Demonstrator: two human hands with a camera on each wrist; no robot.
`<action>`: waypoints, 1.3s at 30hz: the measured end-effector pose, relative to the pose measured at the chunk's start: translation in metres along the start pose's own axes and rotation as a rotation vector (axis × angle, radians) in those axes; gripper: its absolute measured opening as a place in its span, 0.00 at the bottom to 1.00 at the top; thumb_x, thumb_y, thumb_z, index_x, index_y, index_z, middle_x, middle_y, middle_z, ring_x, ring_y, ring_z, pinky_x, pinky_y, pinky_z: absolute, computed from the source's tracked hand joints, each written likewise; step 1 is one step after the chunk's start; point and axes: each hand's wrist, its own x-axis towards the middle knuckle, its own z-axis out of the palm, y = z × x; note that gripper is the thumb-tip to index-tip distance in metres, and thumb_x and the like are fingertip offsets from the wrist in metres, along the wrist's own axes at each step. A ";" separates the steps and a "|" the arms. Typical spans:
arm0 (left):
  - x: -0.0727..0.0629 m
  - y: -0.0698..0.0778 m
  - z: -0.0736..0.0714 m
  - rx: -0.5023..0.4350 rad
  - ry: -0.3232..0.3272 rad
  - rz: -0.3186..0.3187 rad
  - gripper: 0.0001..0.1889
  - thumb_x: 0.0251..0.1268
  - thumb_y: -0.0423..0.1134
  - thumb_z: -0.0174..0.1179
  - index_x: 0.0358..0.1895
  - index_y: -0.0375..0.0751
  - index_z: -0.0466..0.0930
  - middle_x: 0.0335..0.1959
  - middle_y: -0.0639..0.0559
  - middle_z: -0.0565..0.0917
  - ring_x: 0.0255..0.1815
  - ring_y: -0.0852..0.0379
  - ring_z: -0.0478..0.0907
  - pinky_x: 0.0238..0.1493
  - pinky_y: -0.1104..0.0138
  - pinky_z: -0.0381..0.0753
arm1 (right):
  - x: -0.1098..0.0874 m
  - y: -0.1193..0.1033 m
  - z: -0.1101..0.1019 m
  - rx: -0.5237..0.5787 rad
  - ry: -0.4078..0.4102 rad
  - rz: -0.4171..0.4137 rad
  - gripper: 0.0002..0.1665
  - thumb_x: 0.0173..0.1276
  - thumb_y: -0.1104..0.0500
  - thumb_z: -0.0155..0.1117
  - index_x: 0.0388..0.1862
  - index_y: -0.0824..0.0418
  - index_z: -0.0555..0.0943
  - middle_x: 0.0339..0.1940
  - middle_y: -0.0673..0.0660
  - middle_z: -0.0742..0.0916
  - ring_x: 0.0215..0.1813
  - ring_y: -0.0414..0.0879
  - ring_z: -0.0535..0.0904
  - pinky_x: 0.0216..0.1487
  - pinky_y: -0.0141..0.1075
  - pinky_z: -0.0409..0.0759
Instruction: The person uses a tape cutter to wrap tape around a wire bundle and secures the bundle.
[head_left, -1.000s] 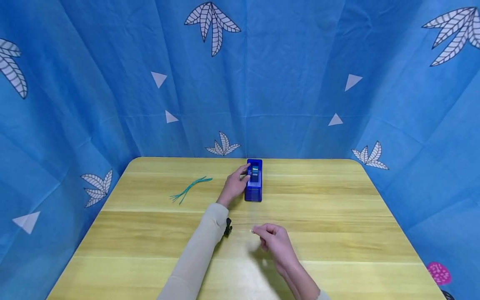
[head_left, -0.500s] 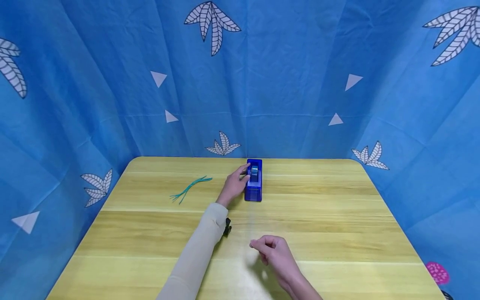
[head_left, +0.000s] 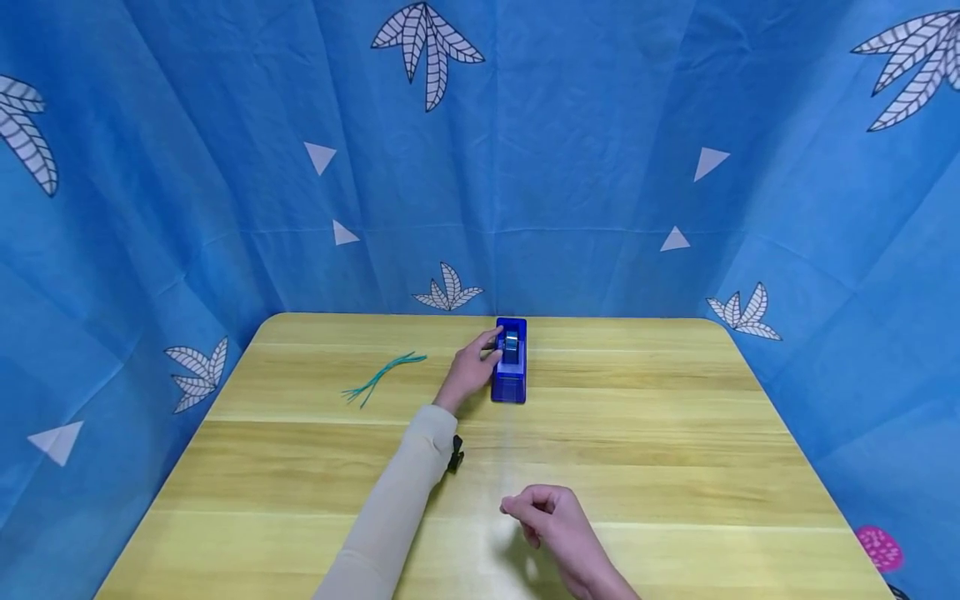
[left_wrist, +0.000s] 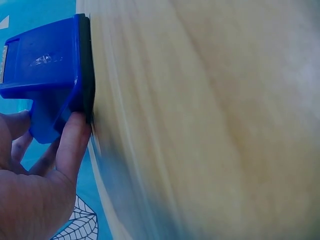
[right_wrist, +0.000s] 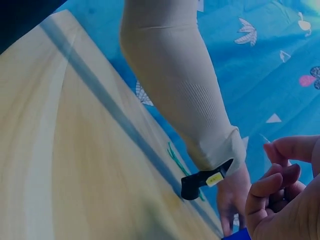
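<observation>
A blue tape dispenser (head_left: 509, 387) stands near the table's back edge, a roll of clear tape (head_left: 512, 343) inside it. My left hand (head_left: 469, 367) grips its left side; in the left wrist view the fingers (left_wrist: 72, 145) press against the blue body. Toward the front, my right hand (head_left: 551, 525) pinches the tape's free end between thumb and forefinger. A faint clear strip of tape (head_left: 507, 450) stretches from the dispenser to those fingertips. In the right wrist view the right hand (right_wrist: 290, 195) has its other fingers curled in.
Thin green twist ties (head_left: 382, 377) lie in a bunch left of the dispenser. A small black device (head_left: 456, 455) sits at the left sleeve's cuff. The wooden table (head_left: 660, 450) backs onto a blue patterned curtain (head_left: 570, 167).
My right hand has moved toward the table's front, and the strip of tape between it and the dispenser has grown longer. The left hand stays on the dispenser.
</observation>
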 end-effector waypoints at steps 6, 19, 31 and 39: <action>-0.003 0.002 -0.001 0.020 0.002 -0.005 0.27 0.83 0.48 0.51 0.80 0.69 0.62 0.76 0.43 0.73 0.76 0.37 0.69 0.76 0.42 0.66 | -0.004 0.003 -0.001 -0.008 -0.041 -0.010 0.14 0.70 0.61 0.70 0.28 0.70 0.82 0.18 0.45 0.75 0.23 0.38 0.70 0.39 0.30 0.74; -0.003 0.003 0.000 0.004 -0.002 -0.021 0.27 0.83 0.47 0.52 0.80 0.69 0.62 0.75 0.42 0.73 0.76 0.37 0.69 0.76 0.42 0.67 | -0.006 0.009 -0.004 -0.014 -0.101 -0.017 0.27 0.70 0.60 0.69 0.39 0.89 0.75 0.20 0.44 0.78 0.25 0.37 0.72 0.44 0.31 0.76; 0.000 0.001 0.000 0.000 -0.006 -0.006 0.27 0.83 0.48 0.52 0.79 0.69 0.62 0.75 0.42 0.74 0.75 0.37 0.70 0.75 0.43 0.68 | -0.007 0.005 -0.007 0.000 -0.135 -0.021 0.22 0.71 0.60 0.68 0.31 0.82 0.77 0.21 0.44 0.78 0.24 0.37 0.73 0.40 0.30 0.76; -0.001 0.002 0.000 -0.020 -0.007 -0.016 0.27 0.83 0.48 0.52 0.80 0.69 0.62 0.77 0.41 0.71 0.76 0.36 0.68 0.75 0.42 0.68 | -0.006 0.007 -0.008 -0.030 -0.172 -0.063 0.26 0.72 0.61 0.67 0.35 0.89 0.74 0.19 0.43 0.77 0.25 0.36 0.73 0.41 0.29 0.76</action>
